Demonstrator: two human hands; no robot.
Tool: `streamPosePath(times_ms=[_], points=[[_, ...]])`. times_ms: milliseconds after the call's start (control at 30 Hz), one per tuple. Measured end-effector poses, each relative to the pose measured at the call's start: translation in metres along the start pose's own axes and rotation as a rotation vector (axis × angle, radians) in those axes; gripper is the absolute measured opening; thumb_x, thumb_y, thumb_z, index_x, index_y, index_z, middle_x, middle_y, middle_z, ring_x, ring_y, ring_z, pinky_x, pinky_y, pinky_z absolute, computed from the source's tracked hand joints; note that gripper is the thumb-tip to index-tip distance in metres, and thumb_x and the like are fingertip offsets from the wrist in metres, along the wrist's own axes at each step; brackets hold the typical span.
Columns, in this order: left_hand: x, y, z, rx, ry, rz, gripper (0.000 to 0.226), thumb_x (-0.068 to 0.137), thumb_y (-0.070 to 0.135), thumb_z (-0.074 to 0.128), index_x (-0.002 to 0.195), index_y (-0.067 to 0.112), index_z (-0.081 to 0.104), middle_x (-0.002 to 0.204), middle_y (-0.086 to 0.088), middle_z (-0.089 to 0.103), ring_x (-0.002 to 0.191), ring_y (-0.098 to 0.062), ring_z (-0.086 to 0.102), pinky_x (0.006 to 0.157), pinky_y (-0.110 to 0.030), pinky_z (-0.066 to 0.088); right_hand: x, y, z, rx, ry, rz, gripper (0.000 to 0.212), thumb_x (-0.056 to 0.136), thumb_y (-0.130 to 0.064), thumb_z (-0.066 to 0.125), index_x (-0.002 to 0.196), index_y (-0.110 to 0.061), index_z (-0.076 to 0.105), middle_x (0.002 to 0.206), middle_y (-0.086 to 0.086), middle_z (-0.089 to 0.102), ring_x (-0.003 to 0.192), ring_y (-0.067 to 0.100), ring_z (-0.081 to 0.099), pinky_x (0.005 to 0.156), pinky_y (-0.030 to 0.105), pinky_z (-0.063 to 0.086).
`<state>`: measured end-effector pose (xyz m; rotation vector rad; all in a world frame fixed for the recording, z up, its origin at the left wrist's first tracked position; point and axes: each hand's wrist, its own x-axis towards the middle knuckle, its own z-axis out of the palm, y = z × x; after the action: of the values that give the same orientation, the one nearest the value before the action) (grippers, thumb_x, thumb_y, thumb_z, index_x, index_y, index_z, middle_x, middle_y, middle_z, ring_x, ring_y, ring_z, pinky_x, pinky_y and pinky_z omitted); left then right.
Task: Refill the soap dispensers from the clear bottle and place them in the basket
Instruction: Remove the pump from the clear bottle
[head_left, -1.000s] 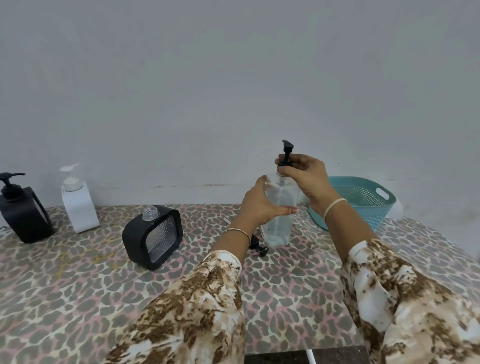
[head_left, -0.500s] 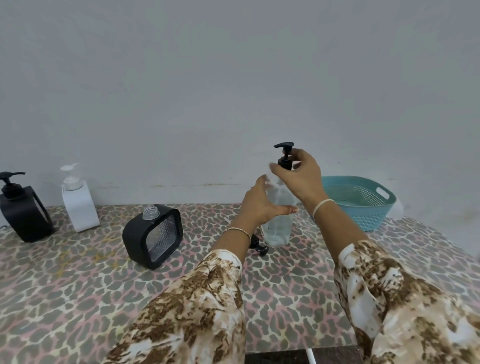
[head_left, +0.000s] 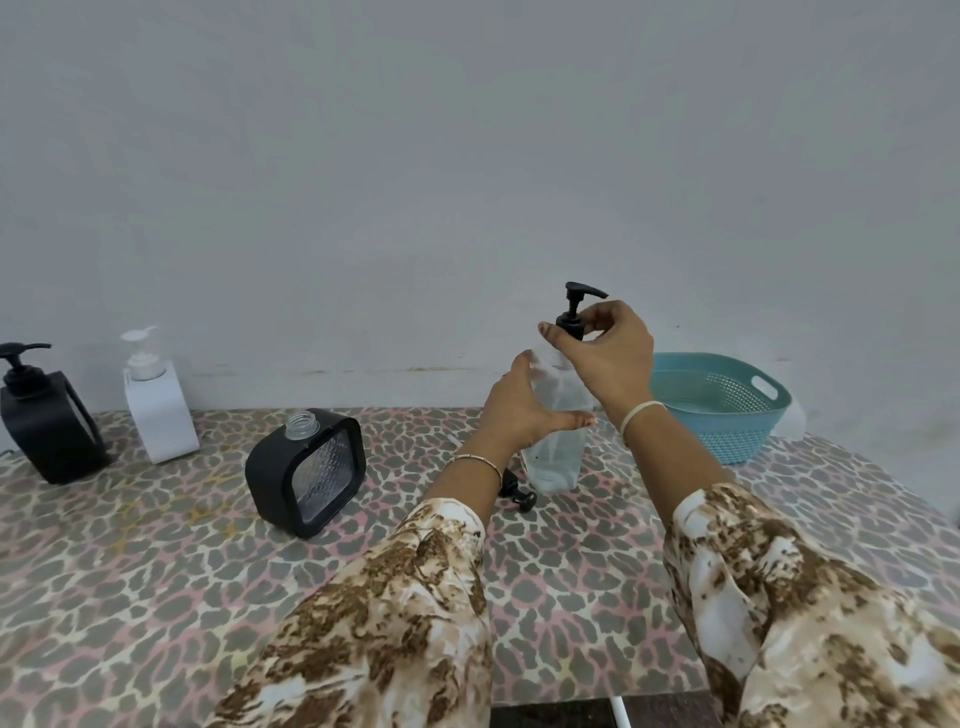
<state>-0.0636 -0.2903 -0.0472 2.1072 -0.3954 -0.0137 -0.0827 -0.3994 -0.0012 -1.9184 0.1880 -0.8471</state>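
A clear bottle is held upright near the middle of the table, its base seemingly set on the leopard-patterned cover. Clear liquid is seen in its lower part, though the level is partly hidden. The body of the bottle is gripped by the left hand, whose fingers and thumb are curled round it. The collar of the black pump on the bottle's neck is pinched between the bent fingers and thumb of the right hand. A loose pump is seen lying on the cover just behind the left wrist, beside the bottle. To the left, well apart from the hands, a square black dispenser is set slightly tilted, its threaded clear neck uncovered; what its ribbed window holds cannot be told. Farther left, against the wall, a white dispenser and a black dispenser are stood side by side, each capped with its own pump, their contents hidden by opaque walls. A teal perforated basket is placed at the right, behind the right forearm.
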Motion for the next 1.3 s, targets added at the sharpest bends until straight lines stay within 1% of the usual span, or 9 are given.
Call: streamPosePath(times_ms=[133,233,300,367,500,667,833,1133,1300], points=[[0.001,-0.001,0.001,0.006,-0.003,0.000,0.113,0.066,0.042,0.087,0.152,0.016,0.018,0.149,-0.005,0.041,0.136,-0.023,0.041,0.103,-0.033,0.040,-0.005,0.001,-0.001,0.089,-0.010,-0.059,0.023,0.077,-0.024,0.070,0.099,-0.017,0.070,0.087,-0.009,0.069,0.083,0.008,0.063,0.086,0.031,0.053],[0.001,-0.001,0.001,0.011,-0.014,0.000,0.115,0.068,0.041,0.086,0.153,0.015,0.014,0.152,-0.005,0.038,0.138,-0.023,0.038,0.105,-0.034,0.038,-0.006,0.003,0.001,0.023,-0.019,-0.060,0.034,0.075,-0.038,0.075,0.104,-0.022,0.065,0.094,-0.013,0.066,0.087,0.007,0.059,0.082,0.025,0.049],[0.001,0.000,0.001,0.014,-0.020,-0.002,0.117,0.068,0.042,0.086,0.154,0.015,0.012,0.152,-0.005,0.037,0.139,-0.024,0.038,0.107,-0.036,0.038,-0.004,0.002,-0.001,-0.016,-0.021,-0.047,0.033,0.074,-0.043,0.077,0.097,-0.023,0.065,0.088,-0.015,0.064,0.076,-0.001,0.056,0.074,0.018,0.044],[0.001,0.000,0.001,0.023,-0.020,-0.001,0.117,0.067,0.044,0.086,0.154,0.016,0.012,0.150,-0.006,0.040,0.137,-0.025,0.040,0.106,-0.037,0.040,-0.004,0.000,-0.004,-0.030,-0.016,-0.052,0.027,0.075,-0.043,0.077,0.090,-0.023,0.067,0.081,-0.017,0.064,0.068,-0.005,0.053,0.070,0.016,0.041],[-0.002,-0.001,0.003,0.016,-0.029,-0.001,0.123,0.065,0.047,0.086,0.155,0.019,0.005,0.152,-0.006,0.037,0.138,-0.026,0.038,0.108,-0.038,0.037,-0.005,-0.010,-0.012,0.018,0.026,-0.083,0.019,0.080,-0.039,0.074,0.091,-0.025,0.067,0.082,-0.017,0.064,0.073,0.000,0.054,0.072,0.017,0.043],[-0.005,0.006,0.002,0.018,-0.045,-0.025,0.131,0.066,0.042,0.087,0.155,0.017,-0.006,0.156,-0.009,0.032,0.140,-0.027,0.036,0.110,-0.037,0.033,0.003,-0.033,-0.024,0.125,0.151,-0.095,0.032,0.079,-0.036,0.074,0.105,-0.019,0.068,0.095,-0.009,0.066,0.059,-0.003,0.052,0.069,0.016,0.048],[-0.012,0.013,-0.001,0.069,0.006,-0.044,0.133,0.064,0.044,0.087,0.154,0.010,-0.005,0.149,-0.012,0.042,0.134,-0.030,0.043,0.106,-0.039,0.039,0.004,-0.062,-0.040,0.224,0.265,-0.136,0.033,0.079,-0.034,0.074,0.106,-0.016,0.070,0.098,-0.004,0.067,0.059,-0.002,0.052,0.072,0.020,0.051],[-0.048,-0.019,-0.033,0.058,0.153,-0.084,0.099,0.071,0.033,0.086,0.148,0.013,0.028,0.143,-0.008,0.046,0.131,-0.024,0.045,0.107,-0.035,0.039,-0.019,-0.104,-0.053,0.337,0.362,-0.296,0.023,0.079,-0.026,0.075,0.098,-0.023,0.061,0.098,-0.002,0.062,0.064,-0.001,0.052,0.068,0.017,0.050],[-0.084,-0.059,-0.053,0.252,0.140,-0.111,0.060,0.084,0.024,0.074,0.137,0.011,0.048,0.137,-0.005,0.055,0.120,-0.019,0.056,0.094,-0.023,0.041,-0.043,-0.111,-0.050,0.285,0.416,-0.452,0.026,0.079,-0.022,0.074,0.100,-0.009,0.065,0.092,-0.003,0.055,0.064,0.008,0.054,0.061,0.016,0.048]])
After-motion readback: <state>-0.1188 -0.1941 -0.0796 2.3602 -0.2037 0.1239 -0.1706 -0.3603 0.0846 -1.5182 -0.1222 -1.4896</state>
